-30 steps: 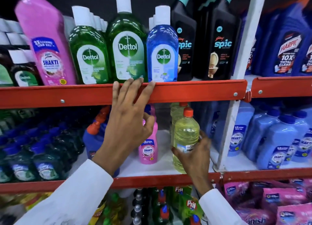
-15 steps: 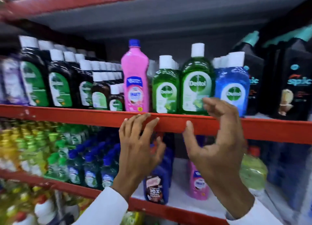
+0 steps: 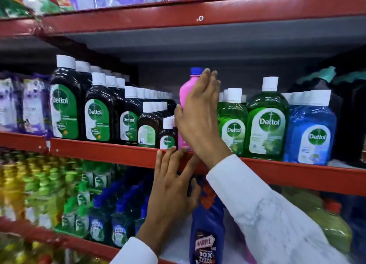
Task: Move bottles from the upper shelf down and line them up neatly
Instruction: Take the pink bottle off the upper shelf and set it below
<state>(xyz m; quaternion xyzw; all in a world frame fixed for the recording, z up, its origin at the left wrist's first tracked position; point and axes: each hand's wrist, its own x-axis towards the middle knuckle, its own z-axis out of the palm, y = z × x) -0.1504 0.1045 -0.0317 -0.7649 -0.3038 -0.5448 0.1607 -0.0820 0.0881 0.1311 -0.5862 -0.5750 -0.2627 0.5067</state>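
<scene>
Pink plastic shows between the fingers of the right hand [image 3: 198, 115], which is wrapped loosely around the pink bottle [image 3: 186, 91] on the upper shelf [image 3: 111, 154]; the thumb touches its left side, but the fingers look not fully closed. This bottle stands upright between the small brown Dettol bottle [image 3: 167, 133] and the green Dettol bottle [image 3: 232, 123], very close to both. The left hand [image 3: 172, 186] is open, fingertips resting on the red shelf edge, holding nothing. If the pink bottle is pulled out tilted, I think it may knock over the small neighbour.
</scene>
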